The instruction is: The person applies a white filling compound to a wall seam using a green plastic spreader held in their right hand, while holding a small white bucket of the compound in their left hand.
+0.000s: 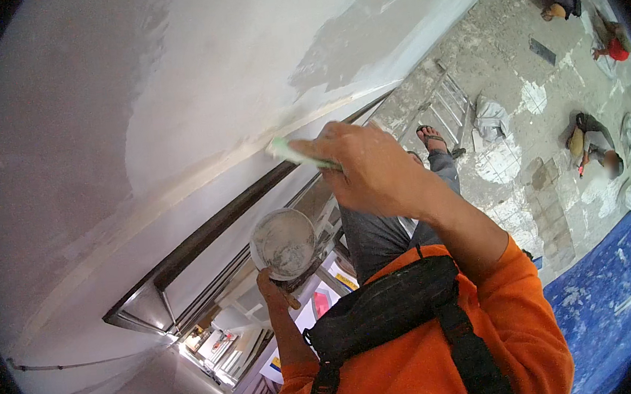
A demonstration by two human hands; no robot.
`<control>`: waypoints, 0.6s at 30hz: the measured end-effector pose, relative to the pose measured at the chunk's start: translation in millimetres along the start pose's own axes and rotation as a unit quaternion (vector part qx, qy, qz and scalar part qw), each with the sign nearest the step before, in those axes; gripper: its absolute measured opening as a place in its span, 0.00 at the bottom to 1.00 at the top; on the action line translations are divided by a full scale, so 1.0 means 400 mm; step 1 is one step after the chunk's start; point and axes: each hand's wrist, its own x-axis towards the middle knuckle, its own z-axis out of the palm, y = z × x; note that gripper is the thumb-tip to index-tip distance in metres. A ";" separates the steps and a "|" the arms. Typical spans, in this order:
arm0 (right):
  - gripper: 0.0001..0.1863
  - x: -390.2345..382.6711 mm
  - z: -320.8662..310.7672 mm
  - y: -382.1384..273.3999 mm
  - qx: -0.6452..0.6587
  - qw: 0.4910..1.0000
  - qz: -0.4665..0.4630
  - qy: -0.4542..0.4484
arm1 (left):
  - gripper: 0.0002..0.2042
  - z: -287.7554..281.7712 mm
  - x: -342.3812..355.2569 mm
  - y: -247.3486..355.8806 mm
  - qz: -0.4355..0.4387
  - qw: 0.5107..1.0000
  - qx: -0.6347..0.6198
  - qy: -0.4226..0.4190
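Pinched a flat, pale-green, plastic-looking scraper (282, 149) in right hand (371, 166): likely light, best end-held! Below, cupped a heavier-looking round white tub (256, 258) in left hand (271, 285)!

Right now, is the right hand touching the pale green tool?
Touching: the head view shows the right hand gripping the pale green tool, with no gap between them.

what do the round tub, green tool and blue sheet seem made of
Round tub: probably plastic, smooth, from its thin whitish rim. Green tool: perhaps matt plastic, from its pale colour, but the right hand hides part. Blue sheet: likely plastic or coated cloth, smooth-looking, by its strong blue under white splashes.
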 end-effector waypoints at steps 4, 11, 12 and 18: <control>0.19 -0.056 0.014 0.053 0.194 0.980 -0.048 -0.014 | 0.25 -0.008 0.005 -0.014 0.000 1.000 -0.001 0.002; 0.17 -0.161 0.079 0.141 0.511 0.808 0.290 -0.041 | 0.25 0.001 -0.003 -0.007 -0.024 0.999 0.025 0.013; 0.18 -0.169 0.083 0.153 0.516 0.807 0.286 -0.034 | 0.25 0.043 -0.023 0.017 -0.025 0.999 0.020 0.008; 0.22 -0.140 0.110 0.137 0.506 0.833 0.219 0.046 | 0.26 0.022 -0.001 0.009 -0.018 1.000 -0.004 0.013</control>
